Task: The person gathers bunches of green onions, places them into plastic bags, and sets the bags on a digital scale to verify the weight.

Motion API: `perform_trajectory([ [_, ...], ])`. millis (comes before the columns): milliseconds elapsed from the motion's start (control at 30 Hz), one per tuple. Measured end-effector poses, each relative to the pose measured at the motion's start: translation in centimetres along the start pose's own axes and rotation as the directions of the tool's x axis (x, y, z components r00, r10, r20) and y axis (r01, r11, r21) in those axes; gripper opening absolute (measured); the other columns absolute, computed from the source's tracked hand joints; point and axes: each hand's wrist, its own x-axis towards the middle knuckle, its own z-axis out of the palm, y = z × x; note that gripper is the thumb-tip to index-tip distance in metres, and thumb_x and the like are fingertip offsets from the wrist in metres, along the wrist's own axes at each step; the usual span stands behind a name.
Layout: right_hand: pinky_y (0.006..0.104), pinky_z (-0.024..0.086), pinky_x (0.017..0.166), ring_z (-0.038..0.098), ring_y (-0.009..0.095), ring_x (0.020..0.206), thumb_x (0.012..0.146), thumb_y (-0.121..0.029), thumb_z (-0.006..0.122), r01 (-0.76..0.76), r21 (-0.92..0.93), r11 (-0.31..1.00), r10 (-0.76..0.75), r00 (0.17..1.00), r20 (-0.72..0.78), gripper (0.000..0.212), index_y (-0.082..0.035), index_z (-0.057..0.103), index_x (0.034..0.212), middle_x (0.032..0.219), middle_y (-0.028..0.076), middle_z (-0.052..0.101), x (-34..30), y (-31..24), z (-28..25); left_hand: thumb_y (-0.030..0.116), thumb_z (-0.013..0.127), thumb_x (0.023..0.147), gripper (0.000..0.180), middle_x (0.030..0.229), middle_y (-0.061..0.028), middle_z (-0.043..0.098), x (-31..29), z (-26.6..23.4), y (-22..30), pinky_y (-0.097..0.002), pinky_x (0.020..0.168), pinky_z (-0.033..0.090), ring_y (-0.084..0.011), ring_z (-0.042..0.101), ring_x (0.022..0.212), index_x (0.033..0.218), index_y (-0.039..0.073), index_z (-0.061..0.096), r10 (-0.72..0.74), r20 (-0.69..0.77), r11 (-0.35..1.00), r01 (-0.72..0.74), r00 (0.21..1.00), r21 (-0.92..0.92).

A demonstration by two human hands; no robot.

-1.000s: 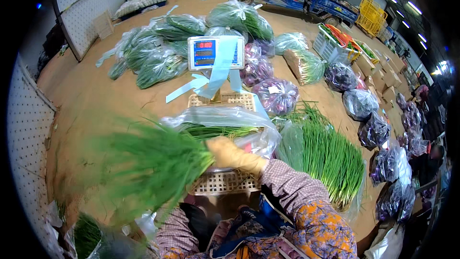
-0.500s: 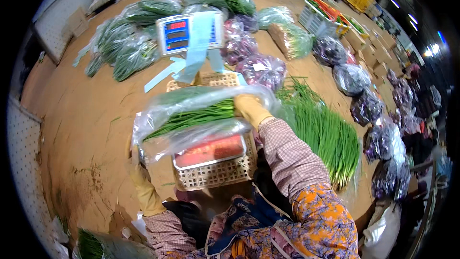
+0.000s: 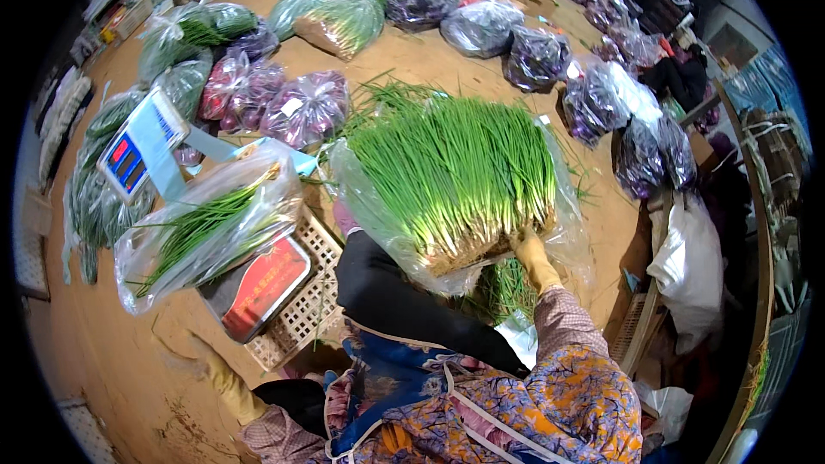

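Head view. Right hand (image 3: 531, 251), yellow-gloved, clamped on root end of green onion bundle (image 3: 451, 176) in clear plastic sheet (image 3: 567, 232). Bundle at picture centre; long axis runs 6 to 12 o'clock, roots at 6, green tips fanned toward 12. At 9 o'clock: clear bag of chives (image 3: 202, 223) lying on scale tray (image 3: 258, 283) over woven basket (image 3: 305, 309), stalks pointing 1 o'clock. Left hand (image 3: 202, 352), gloved, at 7 o'clock against brown surface (image 3: 112, 361); blurred, finger state cannot tell. Purple vegetable bags (image 3: 305, 107) at 11 o'clock.
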Motion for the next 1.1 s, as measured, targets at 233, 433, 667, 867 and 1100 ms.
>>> perform_trajectory([
  [233,0.0336,0.049,0.077,0.057,0.025,0.091,0.066,-0.042,0.070,-0.155,-0.124,0.980,0.165,0.984,0.069,0.095,0.004,0.019,0.132,0.103,0.021,0.055,3.0,-1.6,8.4,0.004,0.056,0.076,0.049,0.129,-0.0188,0.038,-3.5,8.8,9.3,-0.0405,0.101,0.026,-0.0315,0.032,0.123,0.123,0.001,0.042,0.421,0.336,0.902,-0.353,0.842,-0.246],
  [433,0.0345,0.049,0.076,0.058,0.029,0.091,0.059,-0.044,0.073,-0.252,-0.173,0.952,0.296,0.900,0.321,0.073,0.008,0.053,0.106,0.103,0.022,0.057,5.2,-4.2,5.3,0.000,0.061,0.069,0.042,0.111,-0.0201,0.050,-8.1,14.3,21.2,-0.0411,0.091,0.039,-0.0371,0.048,0.104,0.109,-0.001,0.050,0.638,0.454,0.675,-0.168,0.622,-0.718],
  [667,0.0392,0.030,0.100,0.040,0.030,0.116,0.069,-0.015,0.067,-0.524,0.566,0.636,0.158,0.806,0.570,0.073,0.004,0.029,0.128,0.123,0.021,0.042,0.1,-7.7,-1.1,0.016,0.060,0.077,0.036,0.113,-0.0189,0.051,-18.4,16.6,21.6,-0.0355,0.084,0.043,-0.0317,0.052,0.101,0.110,0.003,0.053,0.726,0.687,0.680,0.125,0.029,-0.723],
  [867,0.0386,0.050,0.074,0.059,0.029,0.083,0.080,-0.013,0.048,-0.591,0.795,-0.134,0.075,0.794,0.603,0.036,0.003,0.041,0.111,0.100,0.019,0.055,-1.0,2.0,2.8,0.026,0.058,0.077,0.041,0.105,-0.0211,0.056,-19.0,18.7,20.8,-0.0370,0.087,0.041,-0.0335,0.052,0.100,0.109,0.001,0.053,0.360,0.933,0.875,0.345,0.006,-0.339],
  [1100,0.0358,0.052,0.067,0.059,0.027,0.080,0.080,-0.009,0.050,-0.458,0.735,-0.500,0.044,0.834,0.550,0.032,0.004,0.044,0.109,0.099,0.017,0.055,-0.7,1.4,3.9,0.029,0.058,0.076,0.045,0.108,-0.0209,0.055,-18.4,18.9,21.0,-0.0359,0.088,0.041,-0.0323,0.053,0.101,0.111,0.000,0.052,0.306,0.946,0.910,0.326,-0.110,-0.256],
])
